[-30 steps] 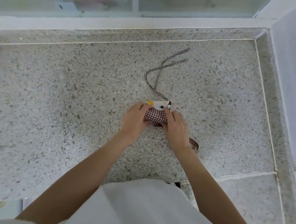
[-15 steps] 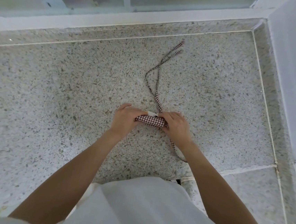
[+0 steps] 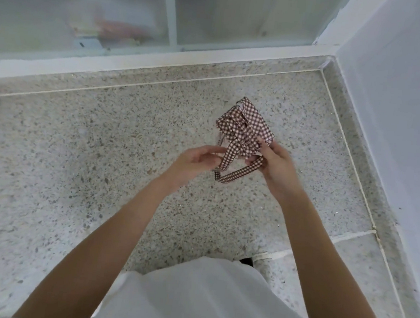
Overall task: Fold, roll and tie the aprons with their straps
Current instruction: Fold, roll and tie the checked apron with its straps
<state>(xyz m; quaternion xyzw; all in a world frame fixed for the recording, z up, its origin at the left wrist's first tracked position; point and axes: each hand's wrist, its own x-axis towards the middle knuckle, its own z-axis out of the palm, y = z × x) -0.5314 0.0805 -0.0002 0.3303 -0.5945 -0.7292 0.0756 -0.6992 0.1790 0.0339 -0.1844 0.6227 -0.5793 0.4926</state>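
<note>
Brown-and-white gingham fabric apron roll (image 3: pixel 245 125) is lifted above the speckled grey terrazzo floor (image 3: pixel 89 147), near the corner of the white wall (image 3: pixel 391 73). Right hand (image 3: pixel 277 165) grasps the roll's near end, thumb on top. Left hand (image 3: pixel 196 161) pinches the matching gingham strap (image 3: pixel 229 155); its loop hangs between the hands.

Step in hand looks like wrapping the strap round the roll. To do it well: keep right-hand pressure so the roll doesn't loosen, pull the strap taut, wrap at mid-length, knot snug. Risk: slack strap lets the layers spring open.
</note>
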